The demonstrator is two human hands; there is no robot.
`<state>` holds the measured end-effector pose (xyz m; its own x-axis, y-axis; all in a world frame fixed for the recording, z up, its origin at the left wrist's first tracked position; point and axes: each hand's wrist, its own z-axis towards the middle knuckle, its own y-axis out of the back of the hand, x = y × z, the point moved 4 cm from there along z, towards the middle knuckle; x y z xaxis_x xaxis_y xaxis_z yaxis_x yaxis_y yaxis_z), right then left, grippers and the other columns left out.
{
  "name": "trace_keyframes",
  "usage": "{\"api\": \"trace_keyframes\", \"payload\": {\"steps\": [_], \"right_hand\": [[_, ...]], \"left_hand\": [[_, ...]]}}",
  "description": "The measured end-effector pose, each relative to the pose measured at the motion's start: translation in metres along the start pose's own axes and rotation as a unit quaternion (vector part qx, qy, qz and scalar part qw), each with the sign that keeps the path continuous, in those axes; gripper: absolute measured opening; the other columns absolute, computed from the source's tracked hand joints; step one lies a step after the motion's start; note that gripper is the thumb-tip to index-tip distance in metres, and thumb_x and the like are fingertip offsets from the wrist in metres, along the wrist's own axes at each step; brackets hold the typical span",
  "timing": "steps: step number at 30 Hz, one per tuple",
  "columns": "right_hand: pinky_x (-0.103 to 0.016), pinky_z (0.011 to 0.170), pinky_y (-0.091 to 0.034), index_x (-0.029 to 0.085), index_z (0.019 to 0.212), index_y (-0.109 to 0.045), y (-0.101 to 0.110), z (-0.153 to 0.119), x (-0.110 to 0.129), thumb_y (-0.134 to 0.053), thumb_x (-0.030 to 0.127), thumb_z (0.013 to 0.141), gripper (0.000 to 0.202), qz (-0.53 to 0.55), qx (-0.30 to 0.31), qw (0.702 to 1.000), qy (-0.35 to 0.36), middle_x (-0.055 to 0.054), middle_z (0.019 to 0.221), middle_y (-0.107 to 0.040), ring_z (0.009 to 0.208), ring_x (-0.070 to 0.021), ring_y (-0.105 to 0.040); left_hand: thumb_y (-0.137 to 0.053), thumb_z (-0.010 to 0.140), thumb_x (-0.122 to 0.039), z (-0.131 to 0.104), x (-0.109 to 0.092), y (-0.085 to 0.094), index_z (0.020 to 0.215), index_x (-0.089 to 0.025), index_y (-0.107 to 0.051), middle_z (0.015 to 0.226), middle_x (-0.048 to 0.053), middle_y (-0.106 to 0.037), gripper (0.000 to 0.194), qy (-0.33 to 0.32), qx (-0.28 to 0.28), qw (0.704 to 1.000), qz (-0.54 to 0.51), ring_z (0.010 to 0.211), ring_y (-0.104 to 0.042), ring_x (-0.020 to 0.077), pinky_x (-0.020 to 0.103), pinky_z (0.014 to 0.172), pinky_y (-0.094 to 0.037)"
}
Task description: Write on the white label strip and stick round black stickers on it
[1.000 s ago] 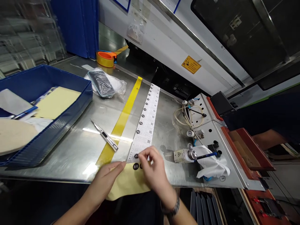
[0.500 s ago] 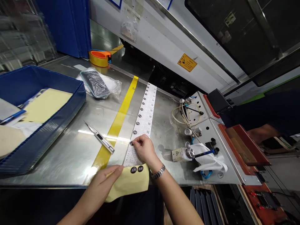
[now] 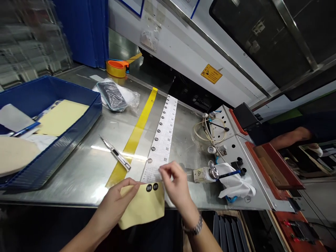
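Between its thumb and fingers my left hand (image 3: 118, 201) pinches a yellow backing sheet (image 3: 144, 206) at the table's front edge. Two round black stickers (image 3: 152, 187) marked "8月" sit along the sheet's top. My right hand (image 3: 176, 185) is just right of the sheet, thumb and index finger curled close together; whether anything tiny is between them is hidden. Beyond the hands, a long white label strip (image 3: 164, 133) runs away over the metal table, with a column of round black stickers down its left side. A silver cutter knife (image 3: 115, 154) lies left of the strip.
A blue bin (image 3: 76, 134) with papers and a pen stands at left. Farther back are a bagged phone-like item (image 3: 112, 94) and a tape roll (image 3: 116, 69). On the right are a grey control box (image 3: 236, 154), tubing and a white cloth (image 3: 236, 182). Another person's arm (image 3: 291, 136) shows far right.
My right hand has drawn back from the strip to the sheet's right side, uncovering a round sticker at the strip's near end. The view has shifted slightly.
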<state>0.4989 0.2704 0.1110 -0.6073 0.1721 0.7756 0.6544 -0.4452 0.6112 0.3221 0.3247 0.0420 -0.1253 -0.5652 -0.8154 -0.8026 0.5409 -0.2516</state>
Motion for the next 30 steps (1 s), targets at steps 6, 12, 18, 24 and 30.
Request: {"api": "trace_keyframes", "payload": {"steps": [6, 12, 18, 24, 30], "right_hand": [[-0.026, 0.064, -0.048, 0.02, 0.087, -0.072, -0.013, -0.041, 0.012, -0.066, 0.014, 0.087, 0.009, 0.066, 0.037, 0.997, 0.031, -0.004, 0.082, -0.064, 0.074, -0.0157, -0.061], [-0.026, 0.06, -0.049, 0.021, 0.09, -0.076, -0.021, -0.044, 0.005, -0.067, 0.015, 0.086, 0.012, 0.076, 0.011, 0.997, 0.0, -0.004, 0.08, -0.063, 0.072, -0.0162, -0.061], [-0.027, 0.064, -0.052, 0.023, 0.091, -0.077, -0.027, -0.047, 0.005, -0.065, 0.014, 0.088, 0.016, 0.05, 0.025, 0.998, -0.009, -0.004, 0.082, -0.065, 0.074, -0.0167, -0.064], [-0.03, 0.064, -0.051, 0.018, 0.1, -0.072, -0.036, -0.056, 0.01, -0.053, 0.014, 0.094, 0.02, -0.054, -0.039, 0.993, 0.092, -0.008, 0.083, -0.063, 0.074, -0.019, -0.061], [-0.028, 0.065, -0.052, 0.021, 0.093, -0.072, -0.033, -0.052, 0.008, -0.06, 0.012, 0.089, 0.015, 0.046, -0.029, 0.998, 0.012, -0.006, 0.084, -0.065, 0.075, -0.0172, -0.063]], "left_hand": [[-0.071, 0.077, -0.057, -0.001, 0.001, 0.004, 0.075, -0.022, -0.064, 0.104, 0.004, -0.075, 0.036, -0.027, 0.022, 0.998, -0.048, 0.095, -0.067, 0.0245, 0.026, 0.075, -0.051], [-0.069, 0.08, -0.055, -0.003, 0.002, 0.004, 0.08, -0.021, -0.065, 0.102, 0.005, -0.076, 0.035, -0.044, 0.038, 0.998, -0.023, 0.088, -0.067, 0.0221, 0.027, 0.079, -0.052], [-0.071, 0.079, -0.053, -0.003, 0.004, 0.004, 0.086, -0.021, -0.066, 0.1, 0.005, -0.075, 0.033, -0.05, 0.035, 0.998, -0.029, 0.088, -0.067, 0.0226, 0.026, 0.078, -0.053], [-0.072, 0.078, -0.054, 0.001, 0.008, 0.007, 0.082, -0.022, -0.064, 0.084, 0.0, -0.073, 0.034, -0.036, 0.002, 0.999, -0.021, 0.074, -0.062, 0.0161, 0.021, 0.071, -0.051], [-0.073, 0.078, -0.053, -0.002, 0.007, 0.004, 0.082, -0.022, -0.063, 0.085, 0.0, -0.073, 0.033, -0.031, 0.028, 0.998, -0.047, 0.074, -0.062, 0.0157, 0.021, 0.071, -0.051]]}}
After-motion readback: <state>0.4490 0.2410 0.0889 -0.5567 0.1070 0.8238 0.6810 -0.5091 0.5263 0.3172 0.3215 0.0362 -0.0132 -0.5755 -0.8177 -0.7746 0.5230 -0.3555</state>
